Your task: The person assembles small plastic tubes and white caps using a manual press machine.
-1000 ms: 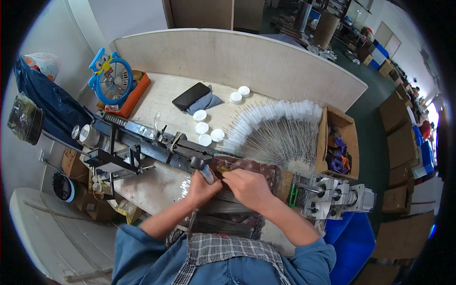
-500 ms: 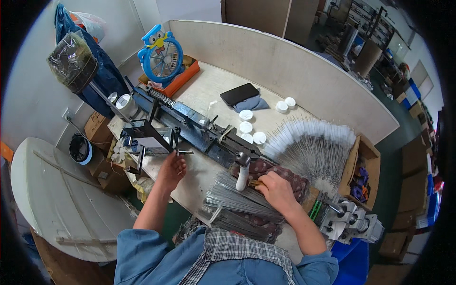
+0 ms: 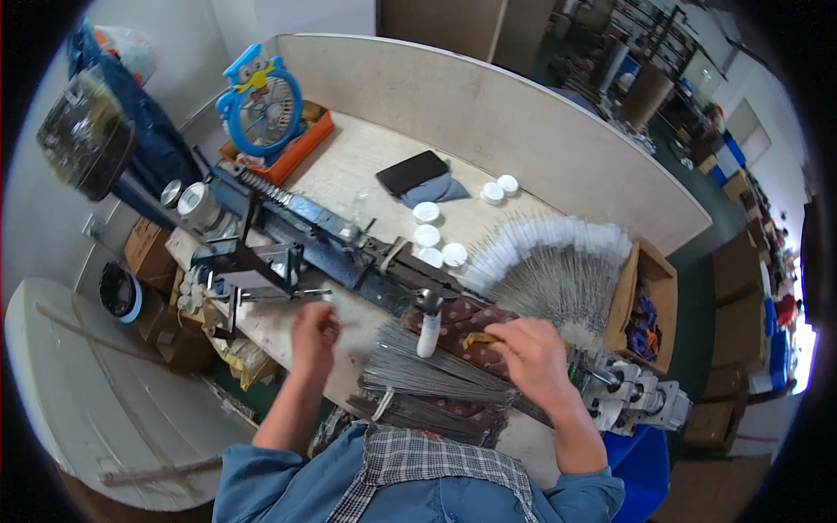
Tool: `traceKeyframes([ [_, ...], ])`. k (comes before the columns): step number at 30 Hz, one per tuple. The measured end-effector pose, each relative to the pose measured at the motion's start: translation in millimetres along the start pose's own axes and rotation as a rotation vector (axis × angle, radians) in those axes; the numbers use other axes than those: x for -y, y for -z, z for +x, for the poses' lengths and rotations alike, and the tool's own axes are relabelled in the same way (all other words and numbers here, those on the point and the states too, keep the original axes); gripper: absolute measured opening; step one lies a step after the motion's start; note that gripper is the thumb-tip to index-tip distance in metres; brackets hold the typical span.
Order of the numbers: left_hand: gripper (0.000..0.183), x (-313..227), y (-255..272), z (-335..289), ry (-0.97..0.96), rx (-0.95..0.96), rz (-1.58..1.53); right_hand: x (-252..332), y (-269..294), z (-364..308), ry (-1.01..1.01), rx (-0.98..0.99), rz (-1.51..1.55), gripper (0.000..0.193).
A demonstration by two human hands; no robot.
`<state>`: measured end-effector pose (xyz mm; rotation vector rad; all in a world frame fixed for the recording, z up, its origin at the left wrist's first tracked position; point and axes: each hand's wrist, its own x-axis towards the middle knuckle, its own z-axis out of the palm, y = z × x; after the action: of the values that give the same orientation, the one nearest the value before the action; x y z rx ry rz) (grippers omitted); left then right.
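L hand (image 3: 314, 329) lower now (wire bundle (image 3: 436, 376))

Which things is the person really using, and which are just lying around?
In use:
left hand near the blue machine rail
right hand by the white tube
bundle of grey wires

Lying about:
white round caps
black case
blue clock toy
cardboard box

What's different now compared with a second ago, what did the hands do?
The left hand left the spot beside the right hand and went out left to the machine's black bracket. The right hand stayed on the patterned cloth above the wire bundle. White caps and fanned wires lie unchanged.
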<state>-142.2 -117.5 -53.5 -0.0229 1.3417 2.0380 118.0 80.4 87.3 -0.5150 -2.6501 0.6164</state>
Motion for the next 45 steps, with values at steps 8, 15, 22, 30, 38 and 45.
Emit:
traceKeyframes([
  [8, 0.018, 64.7, -169.2, -71.0, 0.136, 0.615, 0.16, -34.1, 10.9, -17.0, -0.476, -0.057, 0.378, 0.025],
  [15, 0.018, 80.2, -182.5, -75.6, 0.037, 0.618, 0.282, -51.8, 15.2, -37.7, -0.475, -0.048, 0.614, 0.023],
  [22, 0.018, 63.0, -170.0, -64.0, 0.051, 0.412, 0.17, -34.6, 16.4, -23.6, -0.063, -0.162, 0.04, 0.016],
  [30, 0.02, 59.3, -165.8, -65.2, 0.156, 0.352, 0.009, -26.3, -37.2, 28.4, -0.127, -0.193, -0.044, 0.01],
  [38, 0.033, 58.9, -156.2, -58.5, 0.033, 0.466, 0.247, -21.7, -16.5, 27.7, -0.366, -0.017, 0.279, 0.018],
  [45, 0.054, 50.0, -175.2, -62.4, 0.273, 0.357, -0.116, -13.0, -23.3, 18.2, -0.258, -0.137, 0.072, 0.023],
])
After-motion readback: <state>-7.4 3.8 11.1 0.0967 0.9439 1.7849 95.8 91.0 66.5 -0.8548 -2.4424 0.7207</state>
